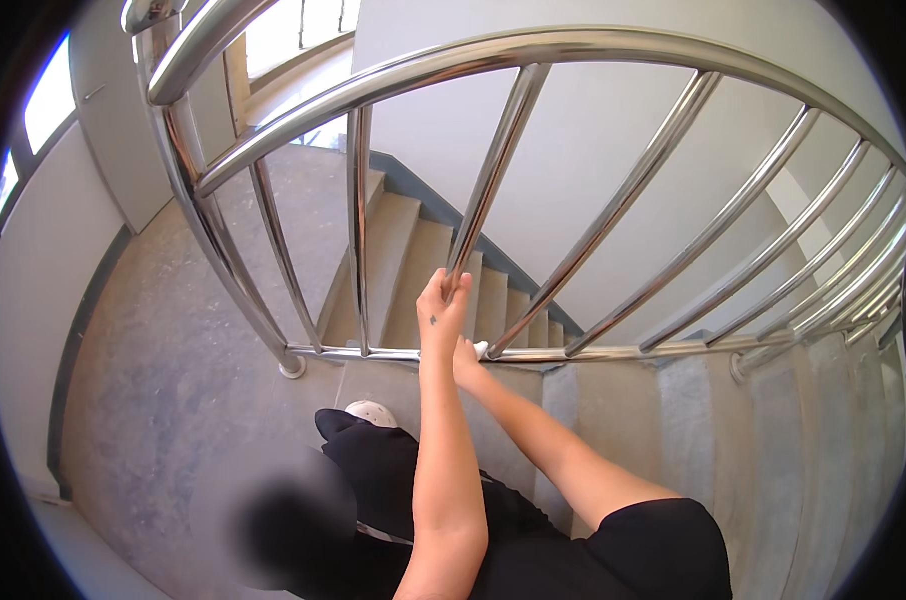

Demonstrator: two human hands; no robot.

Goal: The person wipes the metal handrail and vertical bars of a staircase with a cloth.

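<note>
My left hand (444, 300) is wrapped around an upright stainless-steel baluster (490, 184) of the stair railing, low on the bar. Further down, my right hand (467, 361) is at the bottom rail (595, 350), partly hidden behind my left forearm. A small piece of white material (481, 349), seemingly cloth or tissue, shows at its fingers against the rail. The polished handrail (558, 43) curves across the top of the view.
Beyond the railing, concrete steps (400, 240) run beside a pale wall (618, 142). More steps (685, 435) lie to the right. At left are the landing floor (167, 337), a grey door (134, 97) and a thick railing post (228, 247). A white clog (371, 412) shows below the rail.
</note>
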